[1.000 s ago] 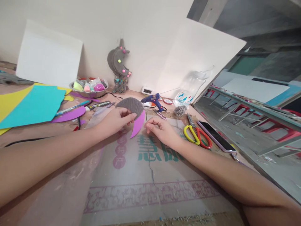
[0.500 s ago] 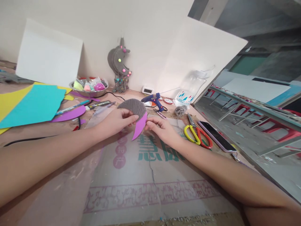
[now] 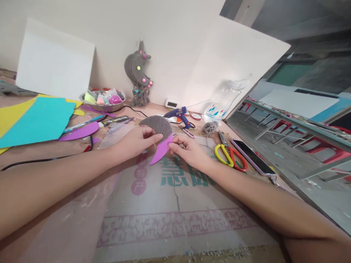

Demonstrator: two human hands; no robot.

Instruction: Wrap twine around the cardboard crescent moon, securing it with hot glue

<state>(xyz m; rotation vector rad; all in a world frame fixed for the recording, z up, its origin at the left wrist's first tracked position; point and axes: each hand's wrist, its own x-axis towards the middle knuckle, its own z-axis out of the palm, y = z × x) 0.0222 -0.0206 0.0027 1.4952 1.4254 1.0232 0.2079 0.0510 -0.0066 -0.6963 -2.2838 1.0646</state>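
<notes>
A purple foam or paper crescent, its upper part wound with grey yarn, is held above the printed plastic sheet. My left hand is closed on the wound part, thumb in front and fingers behind. Thumb and forefinger of my right hand pinch at the crescent's right edge, just below the yarn winding. Whether a yarn strand lies between those fingertips is too small to tell. The bare purple tip points down to the left. Behind my right hand rests a ball of grey yarn.
Scissors and a phone lie at right. A blue glue gun, clock and clear jug stand behind. A decorated moon hanging is on the wall. Coloured sheets and a bowl are left.
The crescent has turned slightly, its purple tip swinging left. My right thumb has moved a little down and left along its edge. The camera view has shifted slightly.
</notes>
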